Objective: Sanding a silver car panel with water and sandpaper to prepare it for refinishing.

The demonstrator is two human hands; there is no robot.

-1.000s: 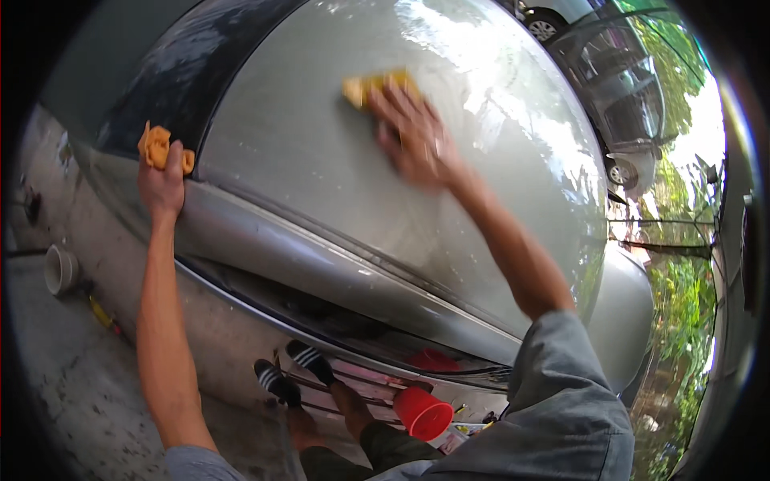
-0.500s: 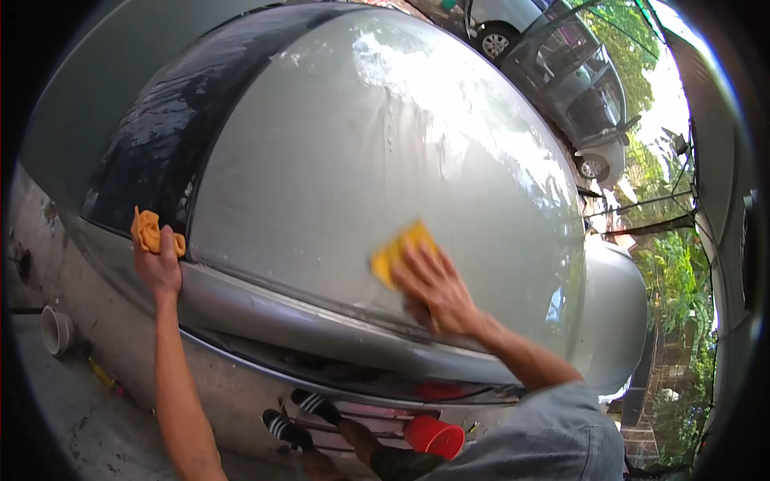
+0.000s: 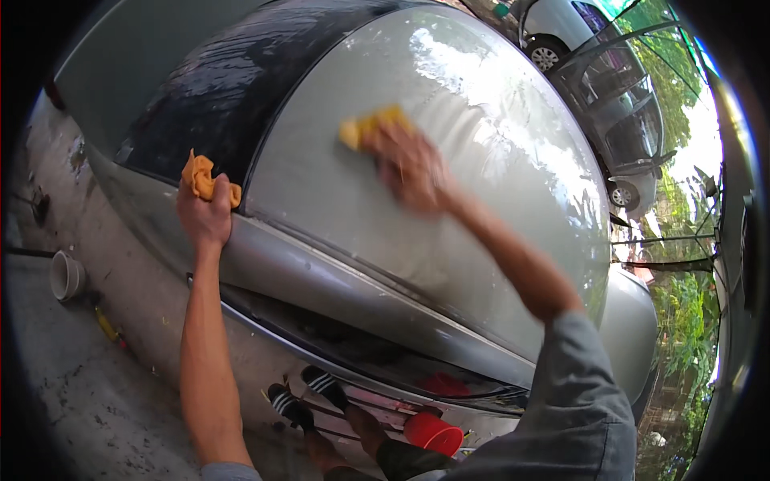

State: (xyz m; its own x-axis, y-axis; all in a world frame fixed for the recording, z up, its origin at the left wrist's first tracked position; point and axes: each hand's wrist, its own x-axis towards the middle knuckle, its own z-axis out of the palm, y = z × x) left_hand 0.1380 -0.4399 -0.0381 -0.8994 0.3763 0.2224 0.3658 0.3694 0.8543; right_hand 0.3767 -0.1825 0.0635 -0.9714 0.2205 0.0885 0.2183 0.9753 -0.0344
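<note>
My right hand [image 3: 413, 164], blurred by motion, presses a folded yellow cloth [image 3: 370, 127] flat against the silver car roof [image 3: 345, 208]. The cloth lies on the far left part of the silver panel, not far from the dark glossy panel [image 3: 216, 88]. At the near edge of the roof, where the dark and silver panels meet, my left hand [image 3: 207, 215] is closed round a crumpled orange cloth [image 3: 202, 178]. Part of that cloth sticks out above the fingers. Faint streaks show on the silver surface.
Below the car's side, a red bucket [image 3: 433, 434] stands by my feet in striped slippers [image 3: 290, 405]. A white pot [image 3: 67, 276] and a yellow-handled tool [image 3: 107, 327] are on the concrete at left. Another silver car [image 3: 618, 104] is parked beyond, at upper right.
My right hand has swept the yellow cloth away from me and slightly left across the roof. My left hand keeps its hold at the roof edge; the whole view has shifted.
</note>
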